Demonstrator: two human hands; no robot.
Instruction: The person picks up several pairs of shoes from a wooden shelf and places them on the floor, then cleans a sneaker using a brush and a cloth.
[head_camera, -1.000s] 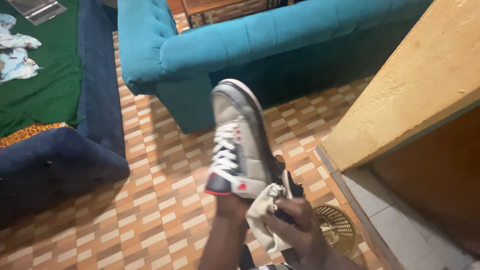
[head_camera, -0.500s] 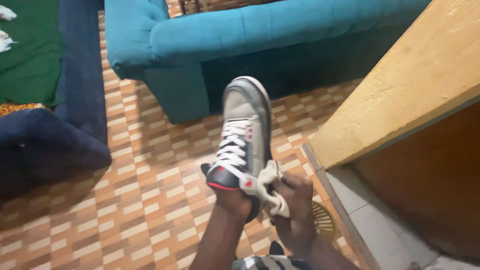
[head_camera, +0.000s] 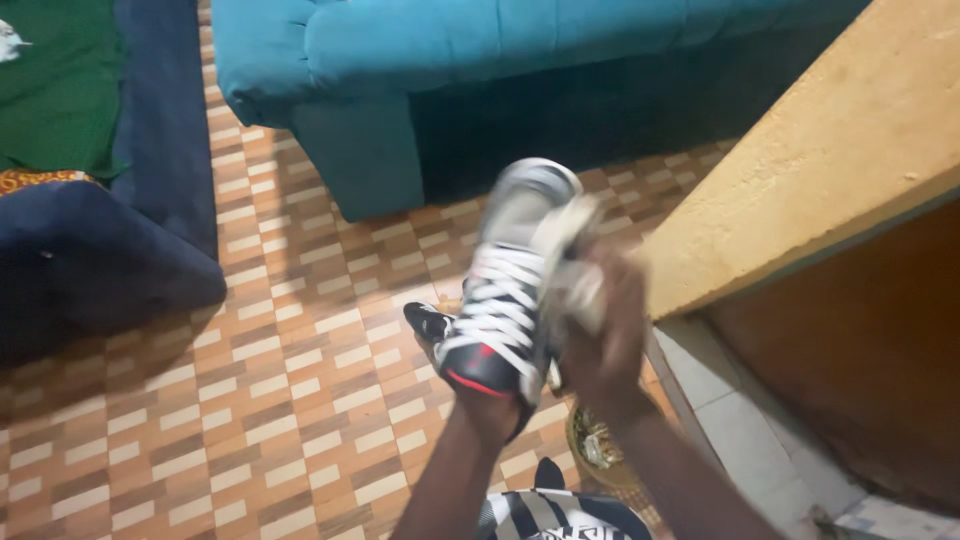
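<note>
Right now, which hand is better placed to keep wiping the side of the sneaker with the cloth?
The right hand. Its fingers already press the pale cloth against the sneaker's side near the toe. The left hand is inside the sneaker's opening, holding it up from within, so it is not free.

Grey-black sneaker (head_camera: 505, 290), white laces; teal sofa (head_camera: 480, 60).

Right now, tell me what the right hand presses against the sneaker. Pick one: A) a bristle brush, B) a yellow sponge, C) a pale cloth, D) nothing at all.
C: the right hand holds a pale cloth against the side of the grey and white sneaker, whose ankle opening sits over the left hand.
</note>
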